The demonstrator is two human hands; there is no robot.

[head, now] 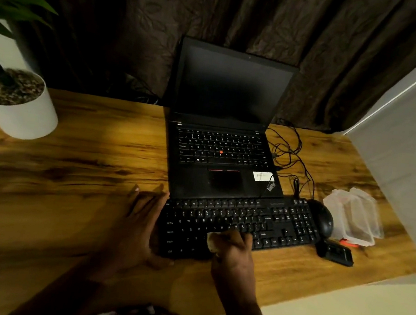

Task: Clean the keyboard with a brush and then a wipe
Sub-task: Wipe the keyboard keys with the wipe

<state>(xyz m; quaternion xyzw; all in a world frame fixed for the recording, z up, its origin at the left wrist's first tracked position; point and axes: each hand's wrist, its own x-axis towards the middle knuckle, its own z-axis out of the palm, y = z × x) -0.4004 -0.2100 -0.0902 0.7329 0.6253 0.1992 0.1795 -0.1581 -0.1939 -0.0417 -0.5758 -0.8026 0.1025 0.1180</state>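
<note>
A black external keyboard (279, 225) lies on the wooden desk (74, 167) in front of an open laptop. My right hand (235, 255) holds a crumpled white wipe (213, 241) and presses it on the keys of the lower middle rows. My left hand (141, 225) lies flat with straight fingers against the keyboard's left end, thumb at its front corner. A dark brush-like object (335, 252) with an orange part rests on the desk right of the keyboard.
The black laptop (225, 143) stands open behind the keyboard, screen dark. A black mouse (322, 221) and tangled cables (289, 151) lie to the right, with clear plastic containers (356, 217) beyond. A white plant pot (16, 105) sits at the far left. The desk's right edge is close.
</note>
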